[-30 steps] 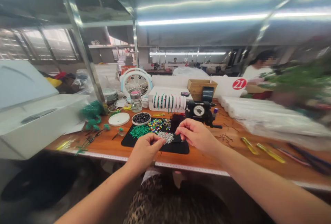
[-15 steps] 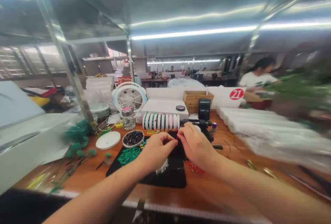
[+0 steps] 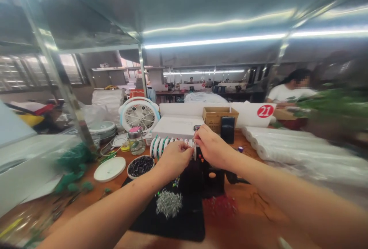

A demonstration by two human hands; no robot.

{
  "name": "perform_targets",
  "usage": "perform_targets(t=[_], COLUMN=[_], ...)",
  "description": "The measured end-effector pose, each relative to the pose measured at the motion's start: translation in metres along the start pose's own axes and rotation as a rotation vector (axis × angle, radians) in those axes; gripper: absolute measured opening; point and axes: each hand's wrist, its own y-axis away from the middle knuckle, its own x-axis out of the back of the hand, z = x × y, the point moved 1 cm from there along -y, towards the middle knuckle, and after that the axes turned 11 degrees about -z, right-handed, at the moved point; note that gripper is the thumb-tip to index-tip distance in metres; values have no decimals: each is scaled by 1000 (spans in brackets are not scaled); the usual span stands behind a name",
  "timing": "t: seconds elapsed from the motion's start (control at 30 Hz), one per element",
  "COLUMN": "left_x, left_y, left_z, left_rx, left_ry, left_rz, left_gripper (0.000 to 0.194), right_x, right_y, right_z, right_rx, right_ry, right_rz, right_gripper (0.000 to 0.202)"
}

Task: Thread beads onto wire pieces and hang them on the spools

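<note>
Hands meet at the middle of the scene, raised above a black mat point(image 3: 184, 218): the left hand point(image 3: 174, 158) and the right hand point(image 3: 211, 147) have their fingertips pinched together and almost touching each other, but whatever small piece they pinch is too small and blurred to make out, so I cannot tell what either one grasps. Just behind the fingertips stands a row of white spools point(image 3: 161, 145) with green bands, in front of a white box point(image 3: 176, 126). On the mat, nearer than the hands, lies a pile of silver beads point(image 3: 169, 203); a patch of red beads point(image 3: 220, 206) lies on the wooden table point(image 3: 253, 210) just right of the mat. Left of the left hand sit a bowl of dark beads point(image 3: 140, 165) and a white lid point(image 3: 109, 169), with a glass jar point(image 3: 136, 141) and a small fan point(image 3: 139, 114) farther back. A cardboard box point(image 3: 215, 114) stands far behind the right hand.
</note>
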Motion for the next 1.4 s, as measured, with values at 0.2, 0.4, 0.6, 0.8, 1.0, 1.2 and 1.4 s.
perform_targets(t=[0.2,0.4,0.6,0.8,1.0,1.2,1.4], left_x=[-6,-10,-17,-24,-27,-27,-28], left_y=[0,9,21,20,17,17,17], left_z=[-4,-4,-14,-26,-30,-30,-31], left_rx=[8,-48,46,50,43,11,7], left_ry=[35,-12,-55,-73,-38,-150,-212], left_rz=[24,47,-1,-9,-19,10,24], left_gripper=[22,19,23,22,24,25,24], right_x=[-1,-2,-5,-5,-5,-6,-3], right_y=[-4,-3,-3,-2,-2,0,4], right_z=[0,0,2,2,2,5,6], right_rx=[-2,28,23,26,40,85,128], right_ry=[81,90,57,40,63,112,165], right_rz=[-13,28,49,52,66,18,-49], right_gripper=[14,15,15,15,16,18,26])
